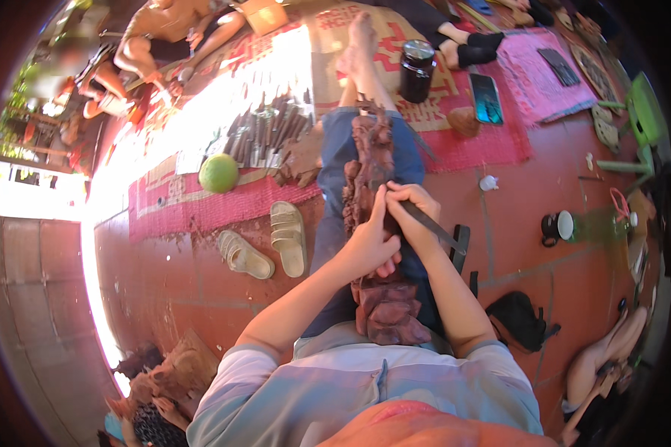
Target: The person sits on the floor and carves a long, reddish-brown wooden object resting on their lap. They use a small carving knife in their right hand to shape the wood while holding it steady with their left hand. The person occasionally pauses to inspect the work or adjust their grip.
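Observation:
A long reddish-brown wood carving [373,153] with figures in relief lies lengthwise over my legs. Its blocky lower end [389,313] rests near my lap. My right hand [414,208] is closed around a dark carving chisel [440,232], whose handle end slants out toward the lower right. The cutting end is hidden between my hands at the wood. My left hand [373,242] bends over the carving, its index finger stretched up to the chisel's working end and its thumb apart. The other fingers curl against the wood.
Many carving tools [265,134] lie on a red patterned mat beside a green round fruit [218,173]. Sandals [288,238] stand left of my legs. To the right are a dark jar [417,71], a phone [486,99] and a mug [557,228]. Other people sit around.

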Demonstrator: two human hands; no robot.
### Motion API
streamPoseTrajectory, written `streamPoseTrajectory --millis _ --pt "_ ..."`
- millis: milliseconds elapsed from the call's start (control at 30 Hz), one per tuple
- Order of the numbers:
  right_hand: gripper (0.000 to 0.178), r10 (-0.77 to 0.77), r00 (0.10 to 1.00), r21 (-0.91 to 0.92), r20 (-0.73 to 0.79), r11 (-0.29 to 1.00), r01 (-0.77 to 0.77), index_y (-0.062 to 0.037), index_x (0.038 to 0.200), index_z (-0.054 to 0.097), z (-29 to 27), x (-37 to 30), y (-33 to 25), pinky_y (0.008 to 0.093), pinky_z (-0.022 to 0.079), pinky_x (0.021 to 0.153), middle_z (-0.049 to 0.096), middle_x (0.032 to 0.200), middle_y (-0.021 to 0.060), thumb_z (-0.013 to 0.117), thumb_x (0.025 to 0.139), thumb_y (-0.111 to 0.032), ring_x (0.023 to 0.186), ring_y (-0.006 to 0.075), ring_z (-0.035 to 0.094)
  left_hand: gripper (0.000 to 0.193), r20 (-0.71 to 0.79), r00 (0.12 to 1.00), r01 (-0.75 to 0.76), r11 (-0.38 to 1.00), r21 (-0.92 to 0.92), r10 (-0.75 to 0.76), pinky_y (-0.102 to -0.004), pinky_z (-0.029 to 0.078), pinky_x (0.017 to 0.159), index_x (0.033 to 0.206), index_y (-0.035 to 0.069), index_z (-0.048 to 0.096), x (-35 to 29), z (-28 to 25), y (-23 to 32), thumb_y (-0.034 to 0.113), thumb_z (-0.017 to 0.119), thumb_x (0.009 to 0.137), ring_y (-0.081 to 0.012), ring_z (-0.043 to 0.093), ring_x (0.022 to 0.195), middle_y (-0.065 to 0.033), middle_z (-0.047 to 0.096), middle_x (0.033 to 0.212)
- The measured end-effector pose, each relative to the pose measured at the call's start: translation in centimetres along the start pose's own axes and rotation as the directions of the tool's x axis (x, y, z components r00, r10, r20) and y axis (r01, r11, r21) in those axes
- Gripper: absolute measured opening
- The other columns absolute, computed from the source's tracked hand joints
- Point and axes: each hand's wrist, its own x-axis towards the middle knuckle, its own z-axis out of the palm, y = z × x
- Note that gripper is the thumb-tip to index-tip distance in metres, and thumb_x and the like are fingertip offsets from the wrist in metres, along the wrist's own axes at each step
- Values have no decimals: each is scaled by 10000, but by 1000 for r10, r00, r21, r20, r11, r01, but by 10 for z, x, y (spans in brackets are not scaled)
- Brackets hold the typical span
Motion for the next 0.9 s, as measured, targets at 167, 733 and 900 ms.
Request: streamPoseTrajectory --millis 167,733,900 --pt "91 109 994 118 22 987 -111 15 864 673 -3 9 10 289 508 811 705 966 130 717 801 -33 910 175 671 909 -15 1000 5 999 -39 -6 -295 534 432 1516 161 -164 3 3 10 -10 454 871 -186 633 507 -133 643 696" --pt "85 -5 998 45 58 999 3 -2 810 678 -10 -3 8 312 528 788 709 916 149 734 773 -53 893 209 693 920 61 993 99 995 -17 -98 -305 539 438 1504 163 -200 -12 6 4 -9 447 873 -197 635 495 -141 644 682" --pt "92 -18 996 37 -89 999 21 15 852 660 3 19 -3 294 518 818 704 925 138 720 796 -27 921 199 687 929 -14 999 35 996 -83 -36 -303 539 436 1512 201 -182 12 3 7 -27 442 864 -194 632 502 -134 639 703"
